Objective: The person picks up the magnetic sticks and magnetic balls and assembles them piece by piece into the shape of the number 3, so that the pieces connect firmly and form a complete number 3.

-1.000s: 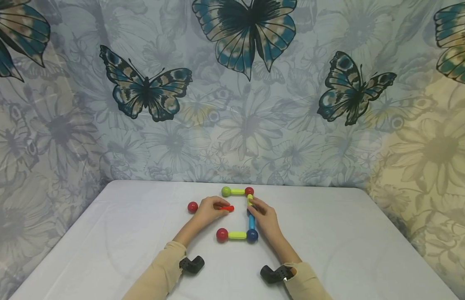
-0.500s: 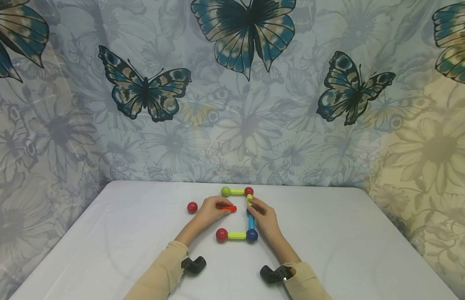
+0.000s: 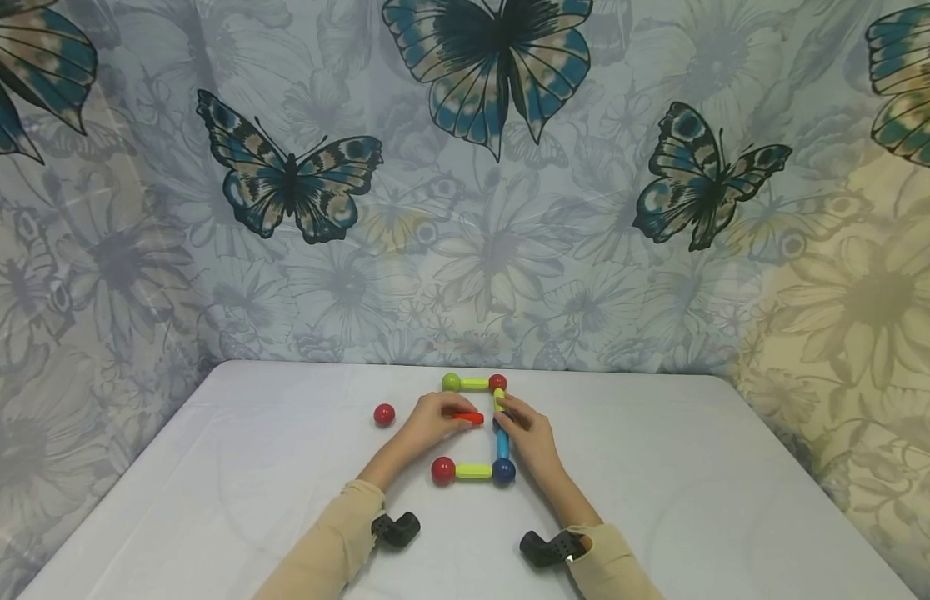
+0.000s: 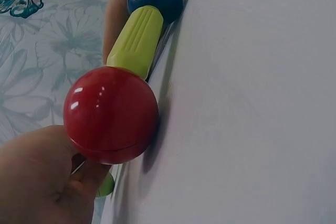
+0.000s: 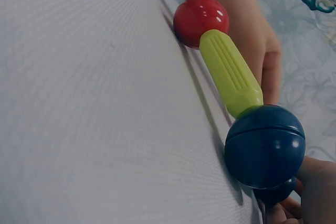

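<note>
In the head view, toy balls and rods are joined in a row of angles on the white table. My left hand (image 3: 431,421) pinches a red rod (image 3: 474,418), its free end pointing right at the structure's middle. My right hand (image 3: 532,433) grips the mostly hidden middle blue ball (image 5: 277,191) between a yellow-green rod (image 3: 498,397) and a light blue rod (image 3: 503,444). Nearest the person, a blue ball (image 3: 503,472), a yellow-green rod (image 3: 474,472) and a red ball (image 3: 443,471) form one arm. The far arm ends in a green ball (image 3: 452,382).
A loose red ball (image 3: 384,415) lies left of the left hand on the white table (image 3: 660,467). A red ball (image 3: 497,382) makes the far corner. Behind the table hangs a butterfly-patterned cloth (image 3: 495,283). Each wrist wears a black camera (image 3: 396,530).
The left hand has moved right with the red rod, bringing its tip closer to the middle blue ball. My right hand stays where it was.
</note>
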{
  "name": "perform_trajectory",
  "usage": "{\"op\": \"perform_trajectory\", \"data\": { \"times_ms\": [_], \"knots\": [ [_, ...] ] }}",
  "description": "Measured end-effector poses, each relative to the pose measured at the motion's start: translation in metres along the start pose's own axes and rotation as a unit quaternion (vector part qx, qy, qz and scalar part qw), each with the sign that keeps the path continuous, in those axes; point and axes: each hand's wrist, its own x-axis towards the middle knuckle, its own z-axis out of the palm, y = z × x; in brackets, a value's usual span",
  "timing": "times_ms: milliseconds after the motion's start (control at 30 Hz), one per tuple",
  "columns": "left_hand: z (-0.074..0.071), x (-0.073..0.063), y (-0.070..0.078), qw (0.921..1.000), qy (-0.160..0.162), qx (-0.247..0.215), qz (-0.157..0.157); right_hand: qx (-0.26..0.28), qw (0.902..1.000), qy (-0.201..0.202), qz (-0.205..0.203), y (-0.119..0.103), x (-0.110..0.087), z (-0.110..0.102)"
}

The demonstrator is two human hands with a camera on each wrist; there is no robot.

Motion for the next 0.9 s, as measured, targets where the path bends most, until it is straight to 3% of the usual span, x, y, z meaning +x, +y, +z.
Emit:
{"op": "perform_trajectory", "data": {
  "times_ms": [900],
  "knots": [
    [0.005,0.004,0.013,0.9990,-0.024,-0.026,0.029,0.011,0.9998,-0.010,-0.013,-0.004,-0.003,-0.001]
  ]
}}
